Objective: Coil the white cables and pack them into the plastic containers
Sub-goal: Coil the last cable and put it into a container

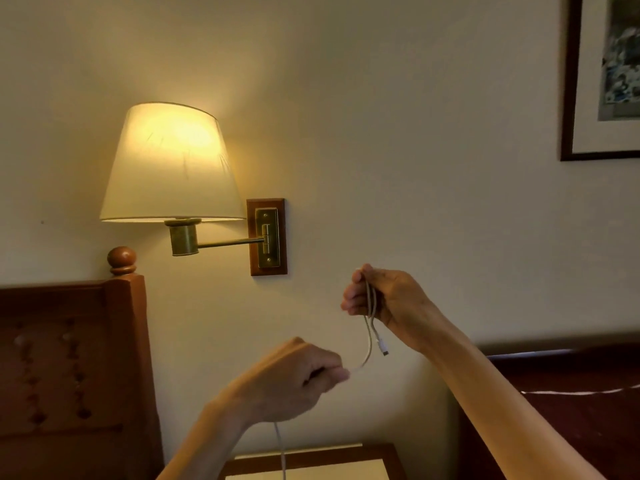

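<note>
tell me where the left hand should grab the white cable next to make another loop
Judging by its pose, on the slack run below the left hand, where the white cable hangs straight down. Come from the side and pinch across it; the right hand already holds the gathered loops upright, plug end dangling.

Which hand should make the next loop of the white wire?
The left hand, probably. It pinches the loose run of the white cable just below the right hand, whose grip is already full of loops, plug end dangling. So the left can likely carry the next loop up.

Both forearms bare, no sleeves; left hand (294,379), right hand (384,299) ungloved.
</note>
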